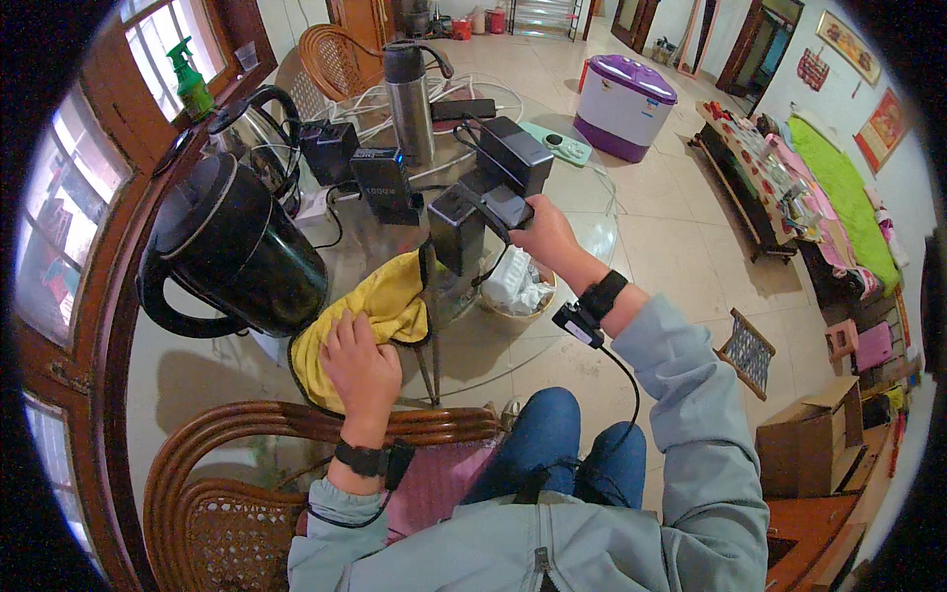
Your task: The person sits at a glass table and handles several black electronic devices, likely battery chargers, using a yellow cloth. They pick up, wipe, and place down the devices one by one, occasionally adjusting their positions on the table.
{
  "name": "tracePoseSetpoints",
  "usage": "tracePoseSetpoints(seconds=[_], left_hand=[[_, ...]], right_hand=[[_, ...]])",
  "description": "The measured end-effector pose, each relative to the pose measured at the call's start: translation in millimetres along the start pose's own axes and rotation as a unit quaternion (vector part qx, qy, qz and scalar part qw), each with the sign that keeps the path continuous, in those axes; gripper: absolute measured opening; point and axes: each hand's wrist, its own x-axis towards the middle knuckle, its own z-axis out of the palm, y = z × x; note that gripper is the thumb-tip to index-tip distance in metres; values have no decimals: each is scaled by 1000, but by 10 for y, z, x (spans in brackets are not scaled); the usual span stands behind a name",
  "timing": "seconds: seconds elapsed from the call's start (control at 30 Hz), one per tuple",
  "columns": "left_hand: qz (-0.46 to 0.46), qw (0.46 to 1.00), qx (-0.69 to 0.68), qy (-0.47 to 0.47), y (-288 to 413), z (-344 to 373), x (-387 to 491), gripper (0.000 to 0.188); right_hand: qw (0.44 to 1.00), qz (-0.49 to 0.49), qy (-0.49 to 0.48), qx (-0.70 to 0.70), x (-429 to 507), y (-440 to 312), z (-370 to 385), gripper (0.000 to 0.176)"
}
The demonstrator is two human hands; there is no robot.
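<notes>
My left hand [362, 366] presses on a yellow cloth [396, 292] with dark edging, its fingers curled into the fabric at the near edge of the glass table [592, 222]. In my right hand [549, 233] is the near end of a small black device [507, 204], probably a power bank. A larger black box-like device [516, 154] stands just beyond it. To its left are another black block [456, 228] with a cable and an upright black device [382, 182] with a lit blue light.
A large black kettle [233, 244] stands left of the cloth. Behind are a steel kettle [255, 140], a steel flask [409, 103] and tangled white cables [355, 107]. A bin [518, 285] with rubbish shows below the glass. A cane chair [244, 510] is beside me.
</notes>
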Motion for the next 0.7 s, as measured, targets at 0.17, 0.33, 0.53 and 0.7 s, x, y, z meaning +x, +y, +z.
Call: tracePoseSetpoints(seconds=[0.17,0.33,0.53,0.7], left_hand=[[-11,1000,-1,-13,5,-19,0,46],[-14,1000,-6,-8,13,-22,4,46],[-15,1000,-18,-11,-11,-33,18,46],[-6,1000,-11,7,-14,21,-14,46]], right_hand=[[990,-33,-30,-136,96,-167,-45,46],[984,-52,-7,-170,188,-222,57,43],[983,-53,-37,-174,93,-394,-84,52],[986,-124,-115,8,-151,-476,-226,85]])
